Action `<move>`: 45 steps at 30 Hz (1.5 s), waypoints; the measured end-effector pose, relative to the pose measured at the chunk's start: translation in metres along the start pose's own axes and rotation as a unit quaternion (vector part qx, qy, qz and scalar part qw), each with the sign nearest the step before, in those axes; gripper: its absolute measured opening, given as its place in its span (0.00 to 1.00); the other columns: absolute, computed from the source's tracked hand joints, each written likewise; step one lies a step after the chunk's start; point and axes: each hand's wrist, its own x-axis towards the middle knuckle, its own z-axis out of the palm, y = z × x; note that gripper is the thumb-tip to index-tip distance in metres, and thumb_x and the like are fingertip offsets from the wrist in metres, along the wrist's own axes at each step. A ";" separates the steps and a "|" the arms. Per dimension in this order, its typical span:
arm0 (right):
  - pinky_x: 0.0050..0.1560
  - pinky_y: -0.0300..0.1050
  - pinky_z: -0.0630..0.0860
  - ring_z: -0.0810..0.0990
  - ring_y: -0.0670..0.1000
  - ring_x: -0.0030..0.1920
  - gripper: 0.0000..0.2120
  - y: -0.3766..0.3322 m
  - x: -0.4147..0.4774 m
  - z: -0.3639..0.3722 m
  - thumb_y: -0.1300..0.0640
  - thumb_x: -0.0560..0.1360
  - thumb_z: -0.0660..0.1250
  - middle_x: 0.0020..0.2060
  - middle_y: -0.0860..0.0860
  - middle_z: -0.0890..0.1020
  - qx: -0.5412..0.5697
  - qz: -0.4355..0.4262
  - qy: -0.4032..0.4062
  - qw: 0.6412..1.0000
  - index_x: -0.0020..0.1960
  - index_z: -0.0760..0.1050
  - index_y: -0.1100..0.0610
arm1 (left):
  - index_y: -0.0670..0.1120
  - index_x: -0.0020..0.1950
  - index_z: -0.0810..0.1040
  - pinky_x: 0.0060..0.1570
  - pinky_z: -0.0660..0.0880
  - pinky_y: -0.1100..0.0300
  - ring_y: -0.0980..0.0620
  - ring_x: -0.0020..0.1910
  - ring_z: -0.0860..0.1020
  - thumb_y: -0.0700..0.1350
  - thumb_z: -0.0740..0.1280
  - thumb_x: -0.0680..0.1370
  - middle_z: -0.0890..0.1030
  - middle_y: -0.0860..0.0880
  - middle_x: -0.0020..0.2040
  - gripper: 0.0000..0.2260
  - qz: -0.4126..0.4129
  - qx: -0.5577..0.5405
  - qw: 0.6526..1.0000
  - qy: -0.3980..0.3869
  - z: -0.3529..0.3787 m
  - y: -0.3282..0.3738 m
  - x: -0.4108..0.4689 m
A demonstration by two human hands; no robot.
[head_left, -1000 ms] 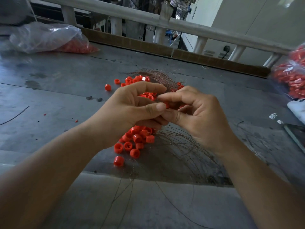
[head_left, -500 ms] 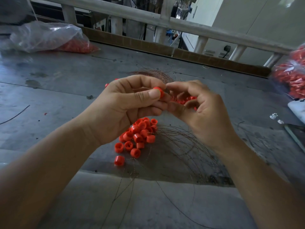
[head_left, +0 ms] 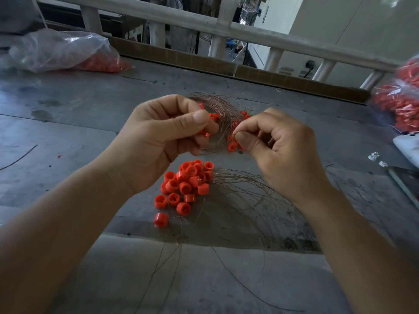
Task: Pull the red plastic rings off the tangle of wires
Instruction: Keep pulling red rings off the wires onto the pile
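A tangle of thin coppery wires [head_left: 223,112] with red plastic rings on it is held up between my two hands above the grey table [head_left: 79,105]. My left hand [head_left: 163,137] pinches a red ring [head_left: 205,133] between thumb and fingers. My right hand [head_left: 278,146] pinches the wires beside more red rings [head_left: 232,146] still on the strands. A pile of loose red rings [head_left: 186,184] lies on the table under my hands. Loose wire loops [head_left: 254,200] spread on the table under my right wrist.
A clear plastic bag with red rings [head_left: 68,53] lies at the back left. Another bag of red parts [head_left: 401,98] sits at the right edge, with a white object [head_left: 408,146] below it. A white railing [head_left: 226,26] runs behind the table.
My hands have drawn apart a little, stretching the wire tangle between them. The left hand now holds a red ring lower, by its fingers.
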 end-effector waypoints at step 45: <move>0.31 0.27 0.68 0.74 0.37 0.30 0.08 0.023 0.007 -0.014 0.48 0.72 0.68 0.28 0.40 0.76 -0.075 0.142 -0.124 0.979 0.39 0.80 0.51 | 0.46 0.71 0.66 0.64 0.63 0.53 0.41 0.66 0.68 0.39 0.64 0.76 0.68 0.41 0.69 0.23 -0.092 0.614 0.747 0.238 -0.072 -0.024 0.032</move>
